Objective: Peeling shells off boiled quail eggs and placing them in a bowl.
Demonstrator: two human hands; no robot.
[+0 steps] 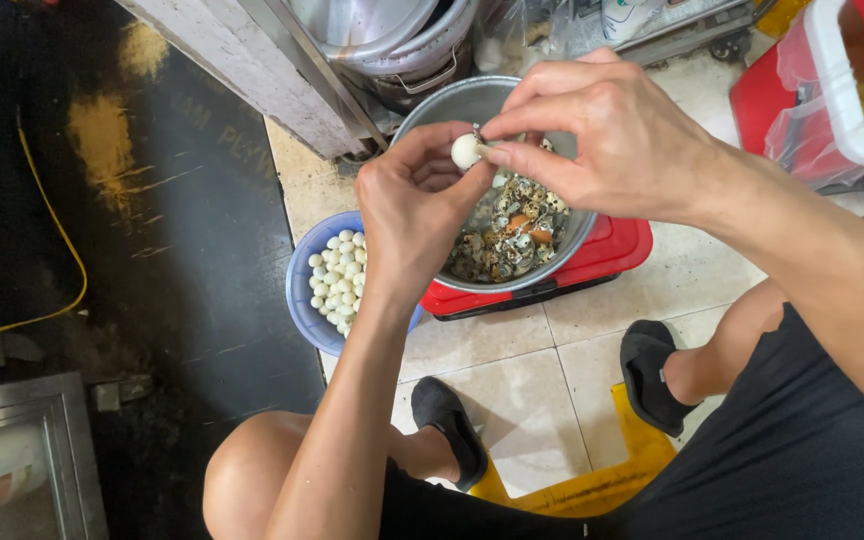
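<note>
Pinching one white egg (466, 150) between two hands, left hand (417, 210), right hand (602, 135).

Both hands meet just above the metal pot (472, 105). The left hand (414, 205) pinches a small white egg (466, 151) with its fingertips. The right hand (602, 135) touches the same egg from the other side. The pot holds speckled eggs and broken shell (512, 235). The pot sits on a red lid (607, 255) on the tiled floor (512, 370). Just left of the pot is a blue bowl (302, 300) full of peeled white eggs (340, 275). Two black shoes (450, 425) rest on the floor below the pot.
</note>
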